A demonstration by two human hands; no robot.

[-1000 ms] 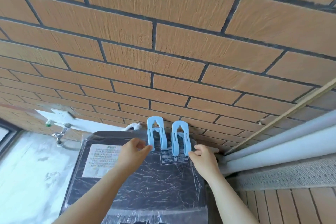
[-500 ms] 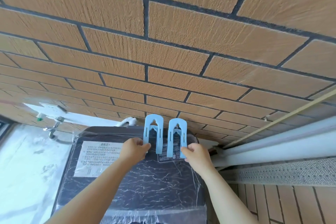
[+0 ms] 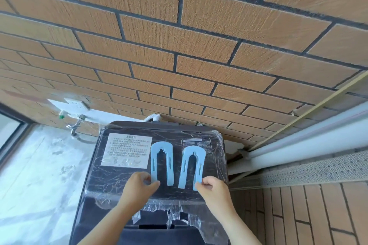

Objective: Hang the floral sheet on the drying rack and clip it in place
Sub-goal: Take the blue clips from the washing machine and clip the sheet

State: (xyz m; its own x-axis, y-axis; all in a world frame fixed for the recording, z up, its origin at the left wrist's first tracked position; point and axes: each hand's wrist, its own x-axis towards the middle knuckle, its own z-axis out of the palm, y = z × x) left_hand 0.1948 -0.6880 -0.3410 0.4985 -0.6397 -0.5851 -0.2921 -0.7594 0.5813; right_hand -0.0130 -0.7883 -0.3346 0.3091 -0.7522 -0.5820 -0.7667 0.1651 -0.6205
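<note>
Two light-blue U-shaped clips are held over the dark marbled lid of a washing machine (image 3: 119,181). My left hand (image 3: 139,187) pinches the lower left leg of the left clip (image 3: 161,162). My right hand (image 3: 214,190) pinches the lower right leg of the right clip (image 3: 192,166). Both clips point their closed curved ends away from me. No floral sheet or drying rack shows in this view.
A brick wall (image 3: 179,55) fills the upper view. A tap and white socket (image 3: 76,105) sit on the wall at left. White sliding-door rails (image 3: 298,145) and a perforated threshold run off to the right, above a tiled floor (image 3: 308,215).
Both hands have drawn the clips down and toward me, from the machine's back edge to the middle of its lid. The camera has tilted downward, showing more of the lid.
</note>
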